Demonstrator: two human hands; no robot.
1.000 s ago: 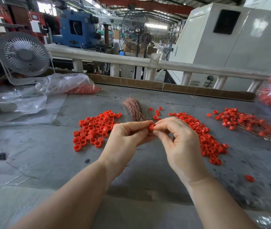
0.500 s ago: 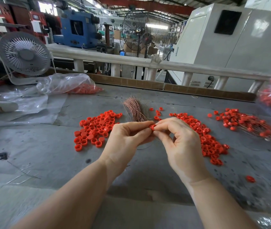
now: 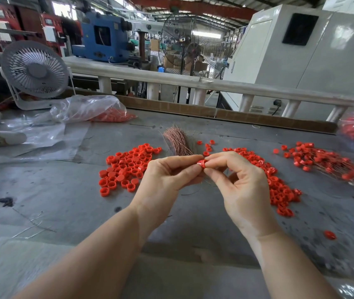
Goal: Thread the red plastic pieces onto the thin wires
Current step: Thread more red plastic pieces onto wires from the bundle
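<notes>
Bags (image 3: 89, 108) of clear plastic at the bench's (image 3: 64, 197) far left edge hold red caps, while left hand (image 3: 163, 180) and right hand (image 3: 242, 184) pinch one small red ring-shaped cap (image 3: 201, 163) mid-bench.

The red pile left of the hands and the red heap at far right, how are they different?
The left pile of red caps is loose pieces with no wires; the far-right heap has thin wires running through its pieces. The left pile lies compact; the right heap is spread out with wire ends fanning toward the right. Both are the same red plastic on the grey table.
</notes>
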